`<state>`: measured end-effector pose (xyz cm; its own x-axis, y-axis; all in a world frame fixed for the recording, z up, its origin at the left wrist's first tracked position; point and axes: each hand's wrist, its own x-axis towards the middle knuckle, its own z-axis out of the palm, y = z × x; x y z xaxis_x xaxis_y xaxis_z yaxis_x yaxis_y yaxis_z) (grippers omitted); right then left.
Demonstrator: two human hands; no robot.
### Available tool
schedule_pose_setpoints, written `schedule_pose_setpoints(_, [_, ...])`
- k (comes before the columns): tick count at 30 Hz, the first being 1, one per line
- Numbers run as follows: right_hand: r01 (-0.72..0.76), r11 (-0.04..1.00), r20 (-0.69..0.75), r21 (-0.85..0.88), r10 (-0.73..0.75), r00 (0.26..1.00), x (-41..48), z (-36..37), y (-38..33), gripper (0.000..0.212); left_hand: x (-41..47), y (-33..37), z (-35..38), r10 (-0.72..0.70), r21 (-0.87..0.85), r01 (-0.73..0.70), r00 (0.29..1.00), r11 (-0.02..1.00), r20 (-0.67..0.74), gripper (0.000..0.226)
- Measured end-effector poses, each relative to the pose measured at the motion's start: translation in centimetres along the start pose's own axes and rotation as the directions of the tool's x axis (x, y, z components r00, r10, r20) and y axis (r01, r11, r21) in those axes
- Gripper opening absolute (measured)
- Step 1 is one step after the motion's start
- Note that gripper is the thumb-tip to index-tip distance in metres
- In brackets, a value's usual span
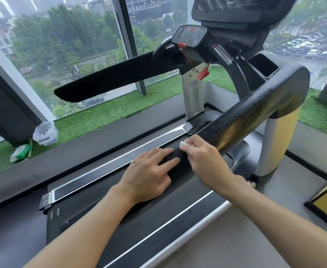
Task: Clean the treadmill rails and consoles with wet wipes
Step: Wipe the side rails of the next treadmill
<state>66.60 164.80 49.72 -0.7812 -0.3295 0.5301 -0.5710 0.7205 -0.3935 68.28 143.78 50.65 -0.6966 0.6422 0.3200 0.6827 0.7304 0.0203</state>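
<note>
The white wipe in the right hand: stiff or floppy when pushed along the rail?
Likely floppy: the wipe is a crumpled wad pinched by the right hand. Probably very light, since the hand nearly hides it. The cover of the handrail looks wrinkled, so the wipe may drag rather than glide.

Grey floor carries the treadmill — beside it, the green turf strip holds a wipes pack and a clear plastic tub.
</note>
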Motion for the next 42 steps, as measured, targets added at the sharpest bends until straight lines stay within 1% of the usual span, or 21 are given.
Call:
schedule_pose_setpoints(1, [-0.007, 1.000, -0.033, 0.003, 0.007, 0.999, 0.2, -0.3, 0.7, 0.024, 0.0, 0.1, 0.1, 0.003, 0.001, -0.003, 1.000, 1.000, -0.005, 0.043])
schedule_pose_setpoints(4, [-0.154, 0.988, -0.203, -0.008, 0.149, 0.968, 0.3, -0.3, 1.2, 0.023, 0.0, 0.0, 0.1, 0.002, -0.003, -0.002, 1.000, 1.000, -0.025, 0.042])
schedule_pose_setpoints(5, [-0.167, 0.986, -0.203, -0.012, 0.161, 0.966, 0.1, 0.2, 0.2, 0.023, 0.0, 0.0, 0.1, 0.000, -0.002, 0.000, 1.000, 1.000, -0.028, 0.042])
schedule_pose_setpoints(8, [-0.036, 0.999, -0.069, 0.013, 0.037, 0.997, -1.0, 0.9, -1.8, 0.024, -0.1, 0.0, 0.0, 0.000, 0.001, 0.000, 1.000, 1.000, -0.031, 0.042])
schedule_pose_setpoints(9, [-0.015, 1.000, -0.058, 0.014, 0.016, 0.998, -0.9, 0.6, -1.2, 0.024, -0.1, 0.0, 0.0, -0.003, -0.002, 0.003, 0.999, 1.000, -0.036, 0.042])
schedule_pose_setpoints(12, [-0.148, 0.989, -0.199, -0.015, 0.142, 0.970, 0.2, -0.2, 1.3, 0.025, -0.3, 0.0, 0.1, -0.012, -0.005, 0.012, 0.999, 1.000, -0.051, 0.041])
schedule_pose_setpoints(14, [-0.238, 0.971, -0.231, -0.037, 0.223, 0.947, 0.6, 0.0, 0.4, 0.021, -0.3, 0.0, 0.1, -0.013, 0.002, 0.013, 0.998, 1.000, -0.066, 0.040])
schedule_pose_setpoints(15, [-0.223, 0.973, -0.199, -0.064, 0.207, 0.958, 0.6, 0.5, -0.6, 0.020, -0.3, 0.0, 0.1, -0.013, 0.004, 0.014, 0.997, 1.000, -0.079, 0.040])
schedule_pose_setpoints(18, [-0.036, 0.993, -0.021, -0.109, 0.034, 0.999, 0.2, 1.1, -2.2, 0.019, -0.3, 0.1, 0.0, -0.008, 0.004, 0.008, 0.997, 1.000, -0.079, 0.039])
schedule_pose_setpoints(19, [-0.029, 0.992, -0.016, -0.123, 0.027, 1.000, 0.4, 0.9, -1.6, 0.018, -0.4, 0.1, -0.1, 0.001, 0.002, -0.001, 0.998, 1.000, -0.071, 0.040])
schedule_pose_setpoints(23, [-0.204, 0.972, -0.125, -0.113, 0.190, 0.974, 1.4, 0.3, -0.4, 0.015, -2.0, -1.1, -0.9, 0.075, -0.002, -0.075, 0.997, 0.997, 0.000, 0.043])
schedule_pose_setpoints(24, [-0.191, 0.974, -0.108, -0.125, 0.178, 0.978, 1.3, 0.6, -1.0, 0.016, -2.5, -1.5, -1.1, 0.090, 0.005, -0.090, 0.996, 0.996, 0.021, 0.044])
schedule_pose_setpoints(26, [-0.083, 0.989, -0.010, -0.123, 0.083, 0.997, 0.7, 1.0, -2.3, 0.015, -3.1, -2.0, -1.2, 0.093, 0.001, -0.093, 0.995, 0.996, 0.048, 0.045])
schedule_pose_setpoints(28, [-0.019, 0.994, 0.074, -0.109, 0.027, 0.997, 0.5, 0.4, -2.2, 0.009, -3.1, -2.1, -1.2, 0.082, -0.034, -0.081, 0.996, 0.996, 0.035, 0.045])
schedule_pose_setpoints(30, [-0.026, 0.991, 0.042, -0.130, 0.032, 0.999, 0.5, -0.3, -0.8, 0.010, -3.1, -1.9, -1.1, 0.076, -0.065, -0.075, 0.997, 0.995, 0.017, 0.044])
schedule_pose_setpoints(32, [-0.095, 0.986, -0.073, -0.138, 0.085, 0.994, 0.5, -0.7, 0.1, 0.014, -3.3, -2.0, -1.2, 0.062, -0.088, -0.062, 0.998, 0.994, -0.005, 0.043])
schedule_pose_setpoints(34, [-0.151, 0.979, -0.127, -0.135, 0.134, 0.983, 0.4, -0.3, -0.7, 0.018, -3.3, -2.0, -1.1, 0.057, -0.098, -0.059, 0.998, 0.993, -0.024, 0.042])
schedule_pose_setpoints(36, [-0.108, 0.985, -0.094, -0.137, 0.095, 0.991, 0.0, 0.7, -2.6, 0.019, -3.3, -2.0, -1.0, 0.053, -0.105, -0.055, 0.998, 0.993, -0.028, 0.042])
schedule_pose_setpoints(39, [0.016, 0.989, 0.047, -0.145, -0.009, 0.999, -0.3, 1.2, -3.6, 0.019, -3.4, -2.0, -1.0, 0.049, -0.111, -0.051, 0.999, 0.992, -0.024, 0.042])
schedule_pose_setpoints(40, [0.007, 0.987, 0.019, -0.162, -0.003, 1.000, 0.0, 1.1, -3.0, 0.019, -3.5, -2.1, -1.0, 0.047, -0.112, -0.050, 0.998, 0.992, -0.033, 0.042])
schedule_pose_setpoints(42, [-0.098, 0.981, -0.112, -0.169, 0.080, 0.990, 0.7, 0.8, -1.8, 0.020, -3.4, -2.1, -0.9, 0.036, -0.107, -0.042, 0.998, 0.993, -0.056, 0.042])
